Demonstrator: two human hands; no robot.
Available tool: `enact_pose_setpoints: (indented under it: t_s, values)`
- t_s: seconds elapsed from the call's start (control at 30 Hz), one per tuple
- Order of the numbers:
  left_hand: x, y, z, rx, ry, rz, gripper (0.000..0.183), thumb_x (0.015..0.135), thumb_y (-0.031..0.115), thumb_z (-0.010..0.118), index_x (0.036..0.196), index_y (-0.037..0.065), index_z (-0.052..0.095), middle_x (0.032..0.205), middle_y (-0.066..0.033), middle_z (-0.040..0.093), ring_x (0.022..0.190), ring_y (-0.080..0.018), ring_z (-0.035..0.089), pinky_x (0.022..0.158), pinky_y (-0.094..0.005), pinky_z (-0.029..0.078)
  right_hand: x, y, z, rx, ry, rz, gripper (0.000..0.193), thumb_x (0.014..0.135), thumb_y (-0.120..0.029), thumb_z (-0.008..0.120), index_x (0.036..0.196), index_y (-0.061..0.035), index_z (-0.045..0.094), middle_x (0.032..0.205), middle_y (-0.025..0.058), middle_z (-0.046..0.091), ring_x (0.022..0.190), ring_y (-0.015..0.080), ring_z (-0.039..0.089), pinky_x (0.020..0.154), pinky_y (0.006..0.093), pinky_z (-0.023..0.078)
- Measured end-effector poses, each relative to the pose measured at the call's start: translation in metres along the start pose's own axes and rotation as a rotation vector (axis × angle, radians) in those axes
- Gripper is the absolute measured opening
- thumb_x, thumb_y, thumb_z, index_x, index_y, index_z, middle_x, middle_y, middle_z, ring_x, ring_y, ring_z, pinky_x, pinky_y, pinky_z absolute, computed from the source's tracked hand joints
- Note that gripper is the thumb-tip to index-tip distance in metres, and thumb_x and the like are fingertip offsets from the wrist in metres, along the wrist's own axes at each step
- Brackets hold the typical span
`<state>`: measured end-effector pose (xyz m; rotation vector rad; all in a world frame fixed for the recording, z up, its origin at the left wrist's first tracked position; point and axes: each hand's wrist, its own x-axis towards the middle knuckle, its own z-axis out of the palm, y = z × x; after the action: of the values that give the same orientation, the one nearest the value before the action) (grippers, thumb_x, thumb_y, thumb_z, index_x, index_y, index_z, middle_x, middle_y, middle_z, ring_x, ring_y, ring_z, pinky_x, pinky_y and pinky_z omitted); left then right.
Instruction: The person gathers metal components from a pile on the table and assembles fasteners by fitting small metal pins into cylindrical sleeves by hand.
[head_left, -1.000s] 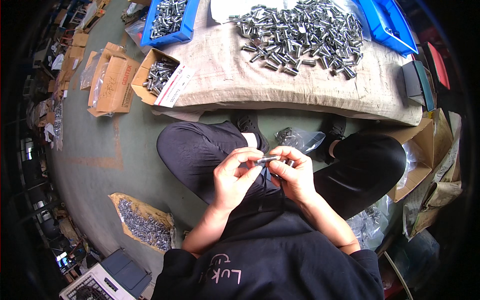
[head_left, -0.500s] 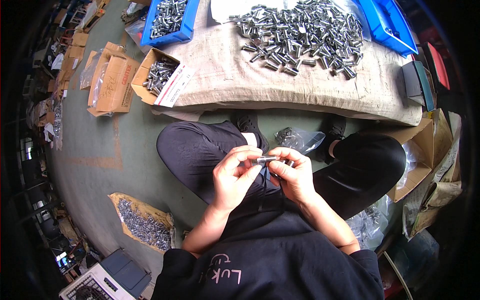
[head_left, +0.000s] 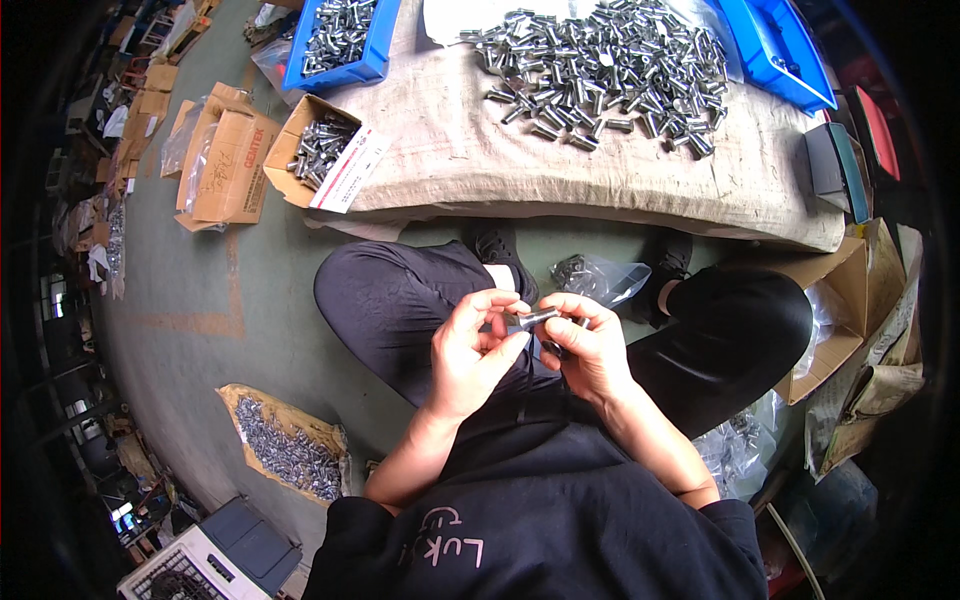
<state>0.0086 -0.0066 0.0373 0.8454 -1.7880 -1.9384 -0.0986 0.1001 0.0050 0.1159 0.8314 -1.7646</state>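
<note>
Clock positions are taken from the middle of the view. One metal part (head_left: 541,316) lies just off centre towards four o'clock, held in the air between both hands, its far end tilted up to between two and three o'clock.

Left hand (head_left: 466,355), near six o'clock: nearly closed, thumb and fingertips around the part's near end, remaining fingers loosely curled. Right hand (head_left: 594,352), four o'clock: half closed, thumb and fingers at the far end, with more metal showing among the fingers — how many pieces cannot be told.

The loose pile (head_left: 610,75) lies at one o'clock on the cloth-covered table (head_left: 470,185); a blue bin (head_left: 336,77) holding similar pieces stands at eleven.

The step in hand appears to be close two-handed handling of a single part. Good practice, in this assessor's judgement: grip by the ends so that the barrel shows; turn it slowly, a full round, with one hand steadying; keep the spare metal deep in the right palm — loose pieces could knock or scratch the surface. Smooth metal may slip, so pressure should be firm, not hard.
</note>
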Motion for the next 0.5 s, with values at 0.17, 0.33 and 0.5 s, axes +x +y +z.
enact_pose_setpoints:
  t_s: [0.17, 0.33, 0.5]
  values:
    - [0.002, -0.003, -0.001, -0.158, -0.070, 0.022, 0.051, 0.079, 0.019, 0.064, 0.120, 0.000, 0.040, 0.105, -0.0093, 0.052, 0.082, -0.0079, 0.046, 0.061, -0.0183, 0.045, 0.004, -0.002, 0.000, 0.223, -0.063, 0.082, 0.017, 0.078, -0.013, 0.064, 0.088, -0.0015, 0.056, 0.076, 0.0084, 0.055, 0.067, 0.0170, 0.054, 0.046, 0.0245, 0.045]
    - [0.008, -0.005, -0.002, -0.392, -0.091, -0.167, 0.084, 0.078, 0.069, 0.035, 0.134, 0.008, 0.024, 0.120, -0.0117, 0.042, 0.092, -0.0110, 0.042, 0.053, -0.0162, 0.038, 0.007, 0.004, -0.013, 0.293, -0.243, 0.155, 0.016, 0.079, -0.017, 0.062, 0.081, -0.0045, 0.051, 0.073, 0.0111, 0.049, 0.068, 0.0222, 0.051, 0.042, 0.0295, 0.049]
    - [0.013, -0.009, 0.000, -0.009, -0.081, -0.073, 0.088, 0.077, 0.072, 0.025, 0.135, 0.005, 0.025, 0.124, -0.0165, 0.040, 0.098, -0.0183, 0.044, 0.069, -0.0272, 0.043, -0.002, -0.001, 0.008, -0.488, -0.191, 0.104, 0.016, 0.076, -0.010, 0.065, 0.090, -0.0048, 0.060, 0.070, -0.0025, 0.056, 0.057, 0.0029, 0.048, 0.047, 0.0164, 0.038]
